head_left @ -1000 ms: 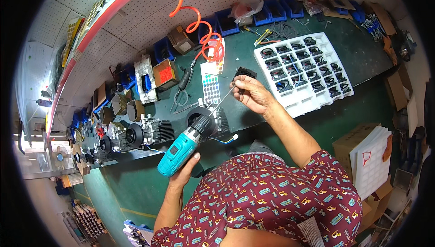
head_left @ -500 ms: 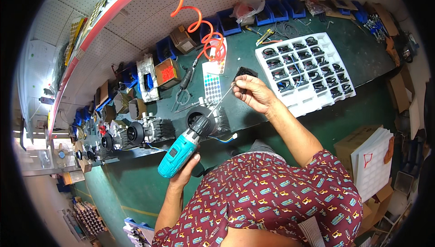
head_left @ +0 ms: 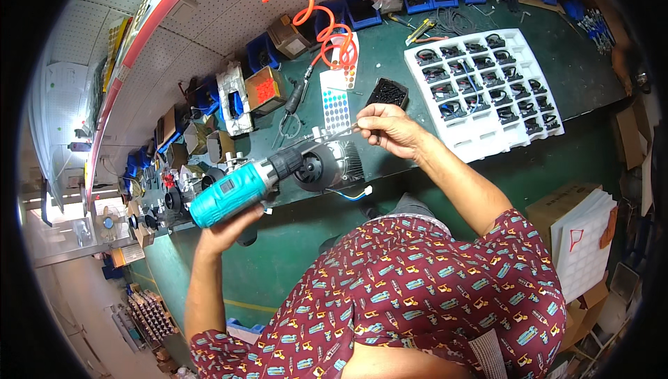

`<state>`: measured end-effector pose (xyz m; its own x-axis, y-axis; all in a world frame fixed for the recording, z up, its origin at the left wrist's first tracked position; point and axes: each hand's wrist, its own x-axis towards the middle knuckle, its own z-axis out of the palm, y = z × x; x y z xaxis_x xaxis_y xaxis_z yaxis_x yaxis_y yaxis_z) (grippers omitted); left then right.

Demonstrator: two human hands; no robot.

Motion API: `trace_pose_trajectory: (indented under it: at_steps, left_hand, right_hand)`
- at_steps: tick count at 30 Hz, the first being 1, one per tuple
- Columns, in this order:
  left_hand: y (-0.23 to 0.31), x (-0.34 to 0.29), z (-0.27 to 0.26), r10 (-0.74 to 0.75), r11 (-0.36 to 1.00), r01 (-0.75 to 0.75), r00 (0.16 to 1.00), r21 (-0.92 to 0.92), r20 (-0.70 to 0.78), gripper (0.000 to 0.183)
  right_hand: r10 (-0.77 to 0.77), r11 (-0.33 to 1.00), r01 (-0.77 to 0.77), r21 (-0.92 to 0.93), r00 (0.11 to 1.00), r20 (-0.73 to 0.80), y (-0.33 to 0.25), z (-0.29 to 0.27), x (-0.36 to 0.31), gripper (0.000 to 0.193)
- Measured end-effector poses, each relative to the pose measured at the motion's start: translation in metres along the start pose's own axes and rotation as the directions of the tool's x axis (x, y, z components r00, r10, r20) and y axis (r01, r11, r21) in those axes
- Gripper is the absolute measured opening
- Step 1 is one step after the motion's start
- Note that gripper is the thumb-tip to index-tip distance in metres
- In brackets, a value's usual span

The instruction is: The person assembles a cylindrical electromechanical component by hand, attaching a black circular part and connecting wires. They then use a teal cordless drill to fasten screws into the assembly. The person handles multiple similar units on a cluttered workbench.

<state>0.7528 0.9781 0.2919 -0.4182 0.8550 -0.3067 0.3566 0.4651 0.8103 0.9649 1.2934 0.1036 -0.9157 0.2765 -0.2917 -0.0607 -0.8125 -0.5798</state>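
My left hand is wrapped round the grip of a teal cordless drill. From its black chuck a long thin driver bit points right, towards my right hand. The fingers of that hand are pinched together at the bit's tip; anything small between them cannot be made out. Just beyond these fingers stands a small open black box with dark little pieces that look like screws. Below the bit, at the bench edge, sits a finned metal unit with a black round fan housing.
A white foam tray with black wired parts lies to the right on the green bench. A dot-sticker sheet, a hanging tool on an orange coiled hose and blue bins are further back.
The drill has moved left and tilted closer to level, its bit still reaching my right hand. My right hand stays pinched, now lower beside the black box, which shows more fully. The view has shifted slightly.
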Motion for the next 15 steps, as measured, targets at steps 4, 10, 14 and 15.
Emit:
trace_pose_trajectory:
  at_steps: [4, 10, 14, 15]
  left_hand:
    - [0.017, 0.010, -0.015, -0.047, 0.997, 0.046, 0.999, 0.064, 0.013, 0.036]
    - [0.076, 0.054, -0.021, -0.146, 0.937, 0.109, 0.986, 0.333, 0.087, 0.041]
    - [0.098, 0.078, -0.015, -0.072, 0.913, -0.023, 0.974, 0.407, 0.215, 0.043]
    - [0.104, 0.082, -0.013, -0.057, 0.912, -0.050, 0.967, 0.407, 0.247, 0.044]
  right_hand:
    - [-0.014, 0.999, 0.013, -0.050, 1.000, -0.019, 0.018, -0.002, 0.020, 0.014]
    - [-0.046, 0.832, 0.069, -0.551, 0.997, 0.055, 0.050, -0.003, 0.040, 0.025]
    - [-0.142, 0.728, 0.186, -0.660, 0.983, 0.120, 0.079, -0.018, 0.057, 0.037]
    - [-0.171, 0.715, 0.221, -0.663, 0.975, 0.141, 0.087, -0.022, 0.060, 0.038]
